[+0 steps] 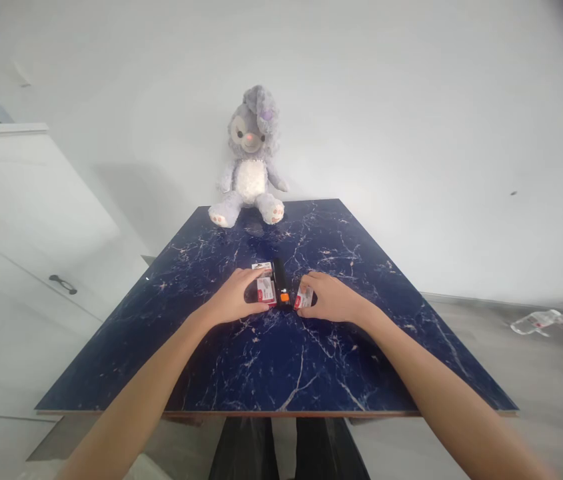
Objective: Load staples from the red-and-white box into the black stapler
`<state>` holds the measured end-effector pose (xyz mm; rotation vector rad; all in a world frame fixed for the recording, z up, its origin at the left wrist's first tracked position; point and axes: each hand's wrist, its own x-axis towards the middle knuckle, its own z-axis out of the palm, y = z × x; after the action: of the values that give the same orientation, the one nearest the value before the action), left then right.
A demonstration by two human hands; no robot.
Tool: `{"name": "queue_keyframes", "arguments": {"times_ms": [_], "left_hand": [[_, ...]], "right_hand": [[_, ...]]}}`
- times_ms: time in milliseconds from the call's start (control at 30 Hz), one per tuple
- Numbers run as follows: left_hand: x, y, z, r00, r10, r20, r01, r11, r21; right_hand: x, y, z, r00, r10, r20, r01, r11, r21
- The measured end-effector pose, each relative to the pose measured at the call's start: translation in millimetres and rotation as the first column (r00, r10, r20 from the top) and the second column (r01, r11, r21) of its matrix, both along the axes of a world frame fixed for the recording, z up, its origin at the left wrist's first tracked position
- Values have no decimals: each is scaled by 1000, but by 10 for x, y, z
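Near the middle of the table, my left hand (232, 297) curves round a small red-and-white box (266, 291), thumb at its near edge and fingers at its far edge. Another white packet with dark print (262, 266) lies just beyond, by the fingertips. Between my hands is a black oblong object (280, 275) with an orange patch on its near end; its kind is unclear. To the right of it, my right hand (332, 297) grips a second small red-and-white box (304, 297) between thumb and fingers, partly covering it.
A grey plush rabbit (251, 160) sits at the far end of the dark blue marbled table (241, 373), against the wall. A white cabinet (26, 220) stands at the left. Clear plastic bottles (536, 323) lie on the floor at the right.
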<state>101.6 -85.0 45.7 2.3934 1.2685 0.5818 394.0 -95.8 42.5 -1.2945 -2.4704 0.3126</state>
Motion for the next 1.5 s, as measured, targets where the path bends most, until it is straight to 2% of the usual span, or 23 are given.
{"name": "queue_keyframes", "arguments": {"times_ms": [167,367,533,700,967,1100,1267,1400,1500], "left_hand": [[-84,8,45,998,32,-51,-37,994,-102],[19,0,-34,999,-18,-42,16,998,-60],[30,-24,-62,1000,-14,-18,13,998,-58],[43,-21,-67,999,-32,37,35,997,-75],[32,34,-142,996,-22,90,32,993,-115],[53,48,-205,987,16,162,13,983,-181],[66,44,-242,963,-17,268,75,975,-207],[85,-7,-178,946,-36,321,97,980,-177],[96,-37,-134,962,-40,270,77,989,-130]], "right_hand": [[18,102,-50,988,-78,-137,86,995,51],[-27,173,-173,928,-113,-356,181,970,164],[-67,145,-173,879,-135,-457,236,957,171],[-151,94,-166,863,-124,-489,236,956,176],[-176,74,-163,851,-97,-516,265,928,263],[-201,55,-84,869,-66,-490,215,943,253],[-428,15,18,926,46,-376,92,936,340],[-571,19,-55,964,179,-199,-104,937,335],[-530,26,-122,958,193,-213,-123,944,305]]}}
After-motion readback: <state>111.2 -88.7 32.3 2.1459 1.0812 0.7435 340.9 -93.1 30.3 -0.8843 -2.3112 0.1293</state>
